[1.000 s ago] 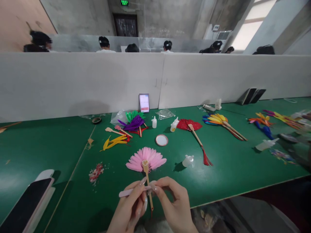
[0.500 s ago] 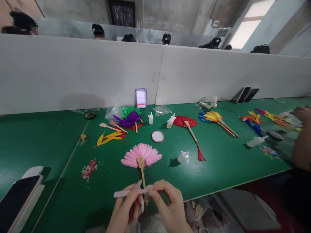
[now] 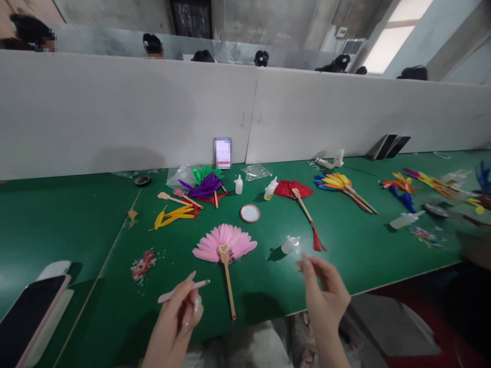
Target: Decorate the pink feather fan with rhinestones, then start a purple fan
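Pink feathers (image 3: 241, 241) spread in a half-round at the head of a wooden-handled fan (image 3: 224, 254), which lies on a green tabletop (image 3: 264, 281) in the head camera's view. The left hand (image 3: 178, 309) is closed on a slim pale pink tool (image 3: 169, 295), whose tip points toward the fan's handle (image 3: 229, 291) without touching it. The right hand (image 3: 326, 291) is well apart from the left, just beside a small white bottle (image 3: 289, 245), thumb and forefinger drawn close; whether they pinch anything is too fine to tell. The fan looks light, its feathers soft and probably easily creased, its handle stiff and likely smooth; the bare lower handle seems the surest place to grip, clear of the feathers and the pale beads (image 3: 223, 249) at their base. The tool, apparently light and rigid, suits a fingertip hold along its shaft. Loose red and white bits (image 3: 143, 266), lying at left, look likely to scatter.
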The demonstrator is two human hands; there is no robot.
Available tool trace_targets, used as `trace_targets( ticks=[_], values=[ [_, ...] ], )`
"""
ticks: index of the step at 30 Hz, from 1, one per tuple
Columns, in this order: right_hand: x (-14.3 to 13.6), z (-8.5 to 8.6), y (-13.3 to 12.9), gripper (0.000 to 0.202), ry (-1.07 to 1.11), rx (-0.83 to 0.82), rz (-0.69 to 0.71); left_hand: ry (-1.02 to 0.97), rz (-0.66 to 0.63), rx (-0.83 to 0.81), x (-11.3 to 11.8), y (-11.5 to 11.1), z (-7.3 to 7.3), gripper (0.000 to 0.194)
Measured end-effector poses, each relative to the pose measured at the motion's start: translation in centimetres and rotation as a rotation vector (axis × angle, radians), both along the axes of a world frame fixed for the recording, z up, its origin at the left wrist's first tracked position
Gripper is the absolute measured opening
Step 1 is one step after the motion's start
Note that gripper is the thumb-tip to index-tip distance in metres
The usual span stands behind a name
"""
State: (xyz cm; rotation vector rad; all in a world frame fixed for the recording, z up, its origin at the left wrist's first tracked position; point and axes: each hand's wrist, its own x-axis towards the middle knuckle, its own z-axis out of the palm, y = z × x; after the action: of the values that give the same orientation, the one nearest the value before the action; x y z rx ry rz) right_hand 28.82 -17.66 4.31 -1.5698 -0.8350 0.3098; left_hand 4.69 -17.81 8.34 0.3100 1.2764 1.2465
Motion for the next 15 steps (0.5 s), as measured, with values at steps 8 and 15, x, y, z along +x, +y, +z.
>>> trace_targets(
  ticks=[8,15],
  values=[
    [4.7,-6.7,3.6,0.084,-0.068,-0.248,0.158,-0.273,0.045,-0.033,-2.4,1.0,0.6,0.036],
    [3.5,-6.8,4.8,0.054,-0.143,-0.293,0.267,-0.3,0.16,0.033,-4.0,0.9,1.3,0.035]
  ],
)
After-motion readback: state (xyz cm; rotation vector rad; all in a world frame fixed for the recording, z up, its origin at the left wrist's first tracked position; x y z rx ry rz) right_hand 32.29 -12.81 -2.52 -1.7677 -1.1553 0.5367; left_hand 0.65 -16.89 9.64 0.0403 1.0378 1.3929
